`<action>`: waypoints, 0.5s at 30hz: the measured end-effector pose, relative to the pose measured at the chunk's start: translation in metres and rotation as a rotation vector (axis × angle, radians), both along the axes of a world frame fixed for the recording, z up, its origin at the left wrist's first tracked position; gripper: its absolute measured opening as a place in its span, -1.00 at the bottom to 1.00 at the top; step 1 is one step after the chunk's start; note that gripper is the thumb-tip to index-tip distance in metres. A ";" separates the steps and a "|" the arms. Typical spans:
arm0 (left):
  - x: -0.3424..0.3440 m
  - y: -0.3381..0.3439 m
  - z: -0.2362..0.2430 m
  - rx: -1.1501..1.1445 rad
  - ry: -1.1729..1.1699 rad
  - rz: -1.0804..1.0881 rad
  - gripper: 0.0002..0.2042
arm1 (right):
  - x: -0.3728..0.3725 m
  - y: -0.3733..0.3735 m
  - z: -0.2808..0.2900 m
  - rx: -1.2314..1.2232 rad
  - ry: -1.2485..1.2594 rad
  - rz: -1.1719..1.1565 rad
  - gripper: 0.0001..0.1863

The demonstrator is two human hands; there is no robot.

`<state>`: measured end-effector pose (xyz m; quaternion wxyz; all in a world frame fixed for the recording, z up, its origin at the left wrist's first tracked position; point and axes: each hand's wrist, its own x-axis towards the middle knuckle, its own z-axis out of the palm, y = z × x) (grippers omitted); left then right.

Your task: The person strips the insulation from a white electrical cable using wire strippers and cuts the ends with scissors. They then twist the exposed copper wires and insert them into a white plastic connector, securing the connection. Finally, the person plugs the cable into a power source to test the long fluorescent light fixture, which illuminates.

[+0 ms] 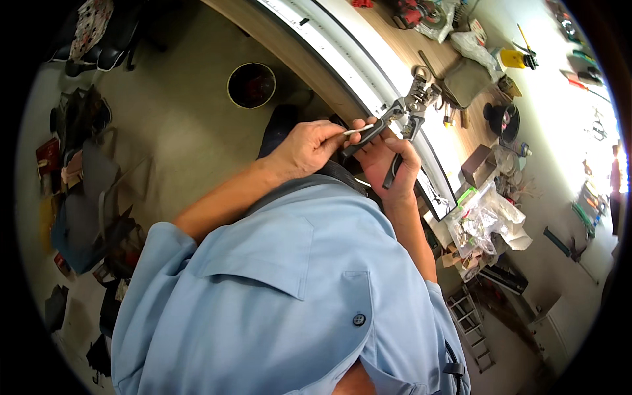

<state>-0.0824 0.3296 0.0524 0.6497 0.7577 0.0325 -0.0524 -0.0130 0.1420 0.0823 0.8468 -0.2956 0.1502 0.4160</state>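
My right hand [395, 166] holds a pair of crimping-type pliers [376, 133] with two dark handles, fingers behind one and thumb by the other. The handles are spread apart, and the metal head points away from me over the bench edge. Close beside it, my left hand [308, 150] is closed in a pinch on a thin white stick-like piece [357, 130]. This piece reaches across toward the fingers of my right hand and the near handle. Whether it is a wire or a swab I cannot tell.
Along the wooden bench [368, 39] lies a long white strip [329, 49] with dark edges. Beyond it are a black bowl [501, 122], a yellow bottle [515, 59] and a plastic bag [480, 224]. A dark bucket [251, 85] stands on the floor.
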 end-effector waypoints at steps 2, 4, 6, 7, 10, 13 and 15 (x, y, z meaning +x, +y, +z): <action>-0.002 0.000 -0.001 -0.070 0.041 0.029 -0.81 | -0.002 0.003 0.001 0.004 -0.026 0.046 -0.54; -0.003 0.002 -0.001 -0.218 0.079 0.081 -0.81 | -0.004 0.007 0.001 0.013 -0.047 0.071 -0.50; -0.006 0.006 0.000 -0.252 0.162 0.081 -0.78 | -0.004 0.012 0.002 0.004 -0.040 0.089 -0.49; -0.007 0.009 0.000 -0.209 0.215 0.059 -0.76 | -0.003 0.016 0.002 0.003 -0.043 0.099 -0.49; -0.013 0.019 -0.001 -0.053 0.321 0.049 -0.67 | -0.001 0.028 0.004 -0.039 -0.063 0.134 -0.48; -0.016 0.026 -0.005 0.019 0.353 0.181 -0.59 | 0.006 0.045 0.006 0.006 -0.081 0.183 -0.48; -0.020 0.032 -0.006 -0.021 0.396 0.264 -0.57 | 0.011 0.054 0.008 0.010 -0.071 0.209 -0.49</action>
